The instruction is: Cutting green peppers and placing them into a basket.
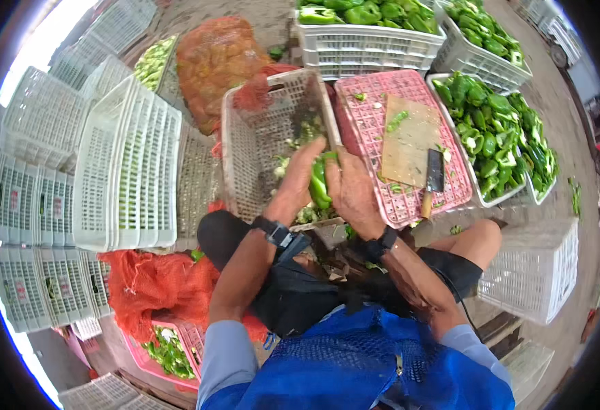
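Note:
Between my two hands is a green pepper (320, 186), held over the near end of a grey slatted crate (240, 160). My left hand (298, 174) grips it from the left, and my right hand (354, 188) closes on its right side near the top. Pale pepper cores and scraps (305, 213) lie in the crate. Right of it, an upturned pink crate (361, 113) carries a wooden cutting board (409, 137). A cleaver (434, 171) with a wooden handle lies across the board's right edge, near small green bits.
White crates full of green peppers (489, 130) stand right and ahead. A stack of white crates (127, 164) rises at left. Red mesh sacking (160, 283) lies by my left leg; a filled orange mesh sack (219, 58) sits farther off. An overturned white crate (532, 270) is at right.

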Motion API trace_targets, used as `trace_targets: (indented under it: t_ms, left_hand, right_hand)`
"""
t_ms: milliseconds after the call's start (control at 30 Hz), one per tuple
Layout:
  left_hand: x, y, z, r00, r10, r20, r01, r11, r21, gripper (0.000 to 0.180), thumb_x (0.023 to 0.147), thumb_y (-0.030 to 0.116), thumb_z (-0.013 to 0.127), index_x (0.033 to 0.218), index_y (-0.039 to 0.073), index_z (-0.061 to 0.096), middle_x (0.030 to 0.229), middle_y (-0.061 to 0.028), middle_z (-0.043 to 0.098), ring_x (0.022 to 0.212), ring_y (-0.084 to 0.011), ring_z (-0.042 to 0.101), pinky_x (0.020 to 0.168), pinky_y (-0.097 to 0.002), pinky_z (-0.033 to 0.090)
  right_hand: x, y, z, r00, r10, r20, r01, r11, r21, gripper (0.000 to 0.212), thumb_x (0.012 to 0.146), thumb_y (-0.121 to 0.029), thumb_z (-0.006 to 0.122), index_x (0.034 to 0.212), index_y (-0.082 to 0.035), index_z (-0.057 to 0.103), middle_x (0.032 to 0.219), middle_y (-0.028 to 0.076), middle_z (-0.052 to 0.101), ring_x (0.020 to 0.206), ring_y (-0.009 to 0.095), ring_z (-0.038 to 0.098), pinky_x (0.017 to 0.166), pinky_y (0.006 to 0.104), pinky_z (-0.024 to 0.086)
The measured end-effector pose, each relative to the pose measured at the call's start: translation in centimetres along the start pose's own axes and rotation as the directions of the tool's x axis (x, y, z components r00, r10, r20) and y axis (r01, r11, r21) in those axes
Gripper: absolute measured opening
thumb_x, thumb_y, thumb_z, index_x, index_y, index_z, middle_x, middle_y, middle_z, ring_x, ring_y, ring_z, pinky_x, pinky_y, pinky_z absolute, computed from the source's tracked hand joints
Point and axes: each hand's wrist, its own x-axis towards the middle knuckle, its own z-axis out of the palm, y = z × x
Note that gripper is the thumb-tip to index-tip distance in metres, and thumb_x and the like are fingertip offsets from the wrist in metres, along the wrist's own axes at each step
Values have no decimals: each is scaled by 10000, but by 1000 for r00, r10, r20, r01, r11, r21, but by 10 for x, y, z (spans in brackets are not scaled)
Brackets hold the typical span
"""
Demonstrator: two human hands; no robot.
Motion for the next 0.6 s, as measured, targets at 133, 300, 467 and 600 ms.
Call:
trace_targets:
  t_ms: [133, 300, 467, 600]
  left_hand:
    - [0, 7, 8, 984, 106, -140, -72, 972, 225, 310, 835, 120, 780, 1088, 69, 609, 1013, -86, 658, 862, -222, 661, 751, -354, 568]
    - [-26, 58, 9, 913, 364, -185, -344, 930, 131, 469, 776, 94, 814, 1178, -5, 594, 1015, -102, 648, 894, -208, 652, 832, -349, 551]
    - [-104, 210, -47, 568, 823, -7, -732, 509, 452, 222, 869, 72, 716, 1060, 23, 615, 962, -84, 654, 811, -233, 678, 762, -400, 590]
    - [-201, 346, -126, 115, 950, -291, -791, 265, 551, 282, 844, 86, 733, 1096, -15, 655, 1047, -140, 667, 903, -283, 672, 800, -405, 576]
  right_hand:
    - [15, 3, -13, 925, -378, 32, 378, 909, -174, 292, 950, -119, 543, 1172, 62, 603, 1222, 242, 606, 1084, 340, 619, 923, 427, 499]
    - [33, -21, -17, 946, 254, 202, -324, 699, 637, 411, 1042, -314, 443, 1162, 36, 623, 1072, 134, 638, 1027, 220, 602, 914, 353, 471]
    - [10, 42, -39, 787, 463, 408, -617, 581, 531, 386, 1029, -369, 549, 1132, -1, 608, 945, 83, 676, 783, 173, 678, 673, 317, 552]
    - [-20, 97, -73, 642, 657, 395, -753, 441, 489, 358, 1003, -337, 578, 1116, 2, 578, 874, 97, 661, 747, 182, 683, 577, 292, 540]
